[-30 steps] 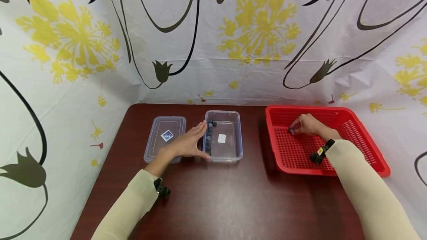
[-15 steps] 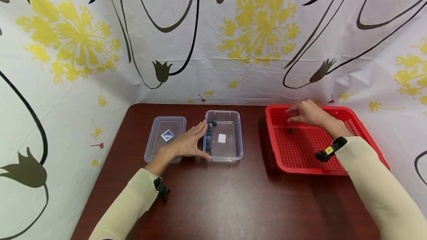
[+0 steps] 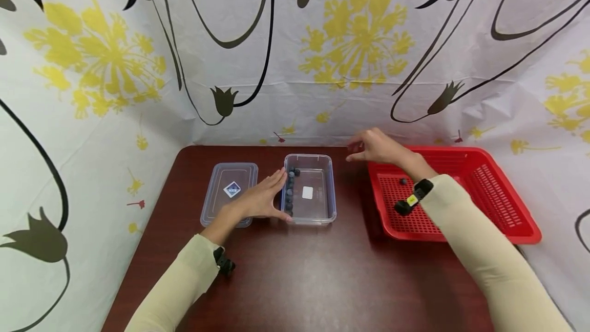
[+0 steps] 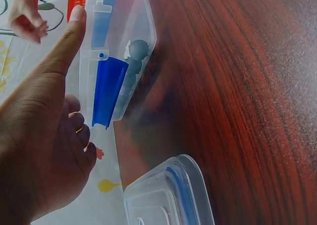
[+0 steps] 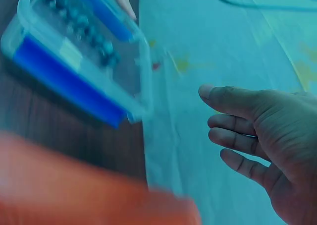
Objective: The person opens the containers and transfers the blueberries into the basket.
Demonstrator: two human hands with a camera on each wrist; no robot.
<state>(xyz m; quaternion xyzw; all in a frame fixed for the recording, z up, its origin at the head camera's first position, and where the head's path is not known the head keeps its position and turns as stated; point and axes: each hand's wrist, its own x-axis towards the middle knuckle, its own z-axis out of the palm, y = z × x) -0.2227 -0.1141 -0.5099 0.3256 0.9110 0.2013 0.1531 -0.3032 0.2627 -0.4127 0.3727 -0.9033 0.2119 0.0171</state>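
Note:
A clear plastic food container [image 3: 318, 214] with blue side clips stands at the back of the table. Several blueberries [image 3: 289, 192] line its left wall, with one beside the row at the far end. My left hand [image 3: 260, 197] rests against the container's left side, thumb at the front corner and fingers fairly straight. Above the left rim of a red plastic basket [image 3: 495, 204], my right hand [image 3: 380, 147] is in the air, thumb and fingers apart. In the right wrist view no object shows in that hand [image 5: 277, 136]. One blueberry [image 3: 403, 181] lies in the basket.
The container's clear lid [image 3: 216, 199], with a blue diamond label, lies flat left of the container, partly behind the left hand. A dark wooden table [image 3: 313, 270] carries everything. Patterned white cloth [image 3: 276, 65] hangs behind and at the sides.
My right hand has risen from the blueberry in the basket and moved left over the rim, towards the container. The blueberry stays in the basket. The left hand keeps its place.

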